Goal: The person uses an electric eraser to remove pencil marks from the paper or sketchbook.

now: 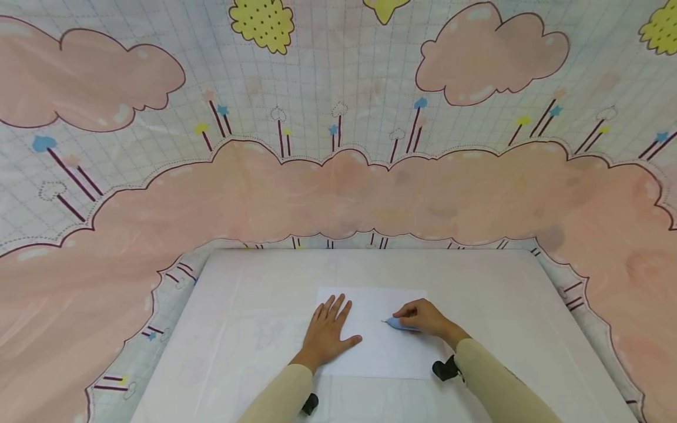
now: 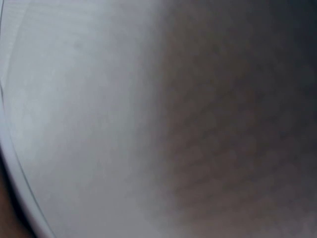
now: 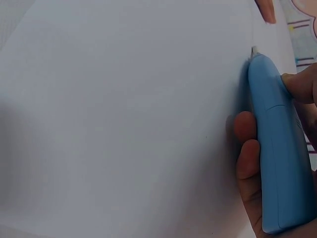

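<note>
A sheet of white paper (image 1: 381, 359) lies on the white table. My left hand (image 1: 326, 336) rests flat on its left part, fingers spread and thumb pointing right. Over the right part of the sheet, my right hand (image 1: 425, 316) grips a light-blue electric eraser (image 3: 278, 148), a pen-like body with a small white tip. That tip points left toward the left hand and is right at the paper. In the right wrist view the thumb presses one side of the body and curled fingers (image 3: 248, 156) hold the other. Only a blurred pale surface and a dark area fill the left wrist view.
The white tabletop (image 1: 238, 305) spreads around the paper on all sides. Behind and beside it hangs a cloth (image 1: 370, 194) printed with pink clouds. Dark wrist devices (image 1: 446, 369) sit by both beige sleeves (image 1: 497, 376).
</note>
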{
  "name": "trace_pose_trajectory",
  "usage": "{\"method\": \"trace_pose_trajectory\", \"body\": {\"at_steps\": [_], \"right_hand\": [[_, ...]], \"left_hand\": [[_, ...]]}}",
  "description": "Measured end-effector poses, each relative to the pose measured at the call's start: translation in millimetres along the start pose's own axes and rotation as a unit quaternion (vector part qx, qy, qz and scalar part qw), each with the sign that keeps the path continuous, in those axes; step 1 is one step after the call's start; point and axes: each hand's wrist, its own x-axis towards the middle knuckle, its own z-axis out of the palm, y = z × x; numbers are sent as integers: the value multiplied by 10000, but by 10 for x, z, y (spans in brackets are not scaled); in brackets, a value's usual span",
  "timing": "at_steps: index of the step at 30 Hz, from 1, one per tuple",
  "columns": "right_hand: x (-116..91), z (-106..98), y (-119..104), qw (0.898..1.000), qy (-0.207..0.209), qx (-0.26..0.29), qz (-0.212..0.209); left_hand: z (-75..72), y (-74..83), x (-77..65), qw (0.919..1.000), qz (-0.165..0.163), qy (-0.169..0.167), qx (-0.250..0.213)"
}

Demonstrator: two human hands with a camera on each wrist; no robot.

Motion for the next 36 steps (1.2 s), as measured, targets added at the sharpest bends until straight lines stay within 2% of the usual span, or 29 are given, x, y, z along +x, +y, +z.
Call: {"method": "trace_pose_trajectory", "body": {"at_steps": [12, 25, 36], "right_hand": [[-15, -2, -23, 10000, -10, -42, 11], [-37, -85, 18, 10000, 58, -7, -13], [-31, -40, -49, 9999, 7, 137, 99]], "left_hand": [[-14, 6, 2, 9999, -23, -82, -112], [25, -63, 46, 9999, -24, -147, 67], [-11, -50, 54, 9999, 16, -112, 13]]}}
